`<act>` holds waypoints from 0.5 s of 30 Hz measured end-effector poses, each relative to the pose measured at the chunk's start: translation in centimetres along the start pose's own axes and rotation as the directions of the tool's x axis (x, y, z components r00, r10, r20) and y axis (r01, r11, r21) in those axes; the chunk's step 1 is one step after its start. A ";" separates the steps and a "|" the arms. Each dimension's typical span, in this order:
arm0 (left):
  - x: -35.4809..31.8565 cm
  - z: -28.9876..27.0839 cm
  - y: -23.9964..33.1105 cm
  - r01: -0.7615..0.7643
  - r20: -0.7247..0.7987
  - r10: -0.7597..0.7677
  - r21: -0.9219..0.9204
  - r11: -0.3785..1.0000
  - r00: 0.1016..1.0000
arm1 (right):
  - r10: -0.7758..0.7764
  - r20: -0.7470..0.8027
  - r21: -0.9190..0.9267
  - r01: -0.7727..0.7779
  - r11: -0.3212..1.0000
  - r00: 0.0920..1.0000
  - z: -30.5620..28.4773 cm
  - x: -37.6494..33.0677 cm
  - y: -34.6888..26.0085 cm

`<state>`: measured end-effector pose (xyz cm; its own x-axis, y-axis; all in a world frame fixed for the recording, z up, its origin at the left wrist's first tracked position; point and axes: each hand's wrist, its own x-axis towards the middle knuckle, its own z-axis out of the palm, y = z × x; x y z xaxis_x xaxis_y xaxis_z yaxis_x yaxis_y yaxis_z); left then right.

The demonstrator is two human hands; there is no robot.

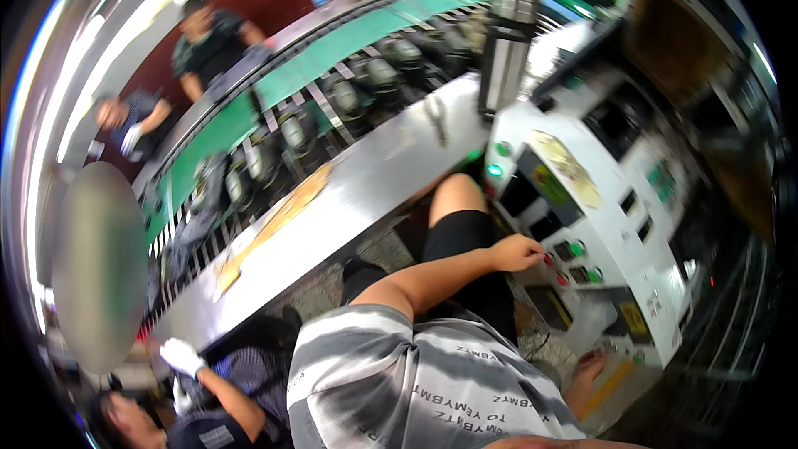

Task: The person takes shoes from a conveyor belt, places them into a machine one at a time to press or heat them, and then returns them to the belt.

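Beside red button (549, 259) on white panel (603, 224), left hand (517, 254) reached out; right hand (592, 363) hung lower. Couldn't tell whether either grip was apart or together.

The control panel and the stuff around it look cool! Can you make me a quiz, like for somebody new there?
1. Which of the camera wearer's hands is nearer the red button on the control panel?
2. What colour is the conveyor belt?
A) red
B) green
C) white
3. Fill in the missing word: the co-worker at the lower left of the picture wears a white ____ on the raised hand.

Key:
1. The left hand.
2. B
3. glove
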<state>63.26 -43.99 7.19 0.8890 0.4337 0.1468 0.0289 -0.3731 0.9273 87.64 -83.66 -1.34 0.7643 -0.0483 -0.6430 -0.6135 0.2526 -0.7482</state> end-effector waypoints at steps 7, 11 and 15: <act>-24.6 -21.3 -3.3 0.548 -0.877 -0.319 -0.079 0.833 0.359 | 0.027 0.881 -0.390 0.693 0.607 0.472 19.1 -11.0 15.0; -39.5 -28.5 -2.2 0.322 -0.994 -0.079 -0.097 0.942 -0.069 | 0.144 0.987 -0.136 0.852 0.505 0.073 30.7 -21.9 19.9; -49.2 -33.8 -1.8 0.636 -0.935 0.073 -0.177 0.751 -0.346 | 0.287 0.941 0.009 0.858 0.514 -0.182 38.1 -31.7 24.7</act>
<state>4.03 -36.88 9.91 -0.7330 0.5896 0.3393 0.5067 0.1406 0.8506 55.84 -39.05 6.84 -0.1279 0.9902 0.0561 0.3423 0.0972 -0.9345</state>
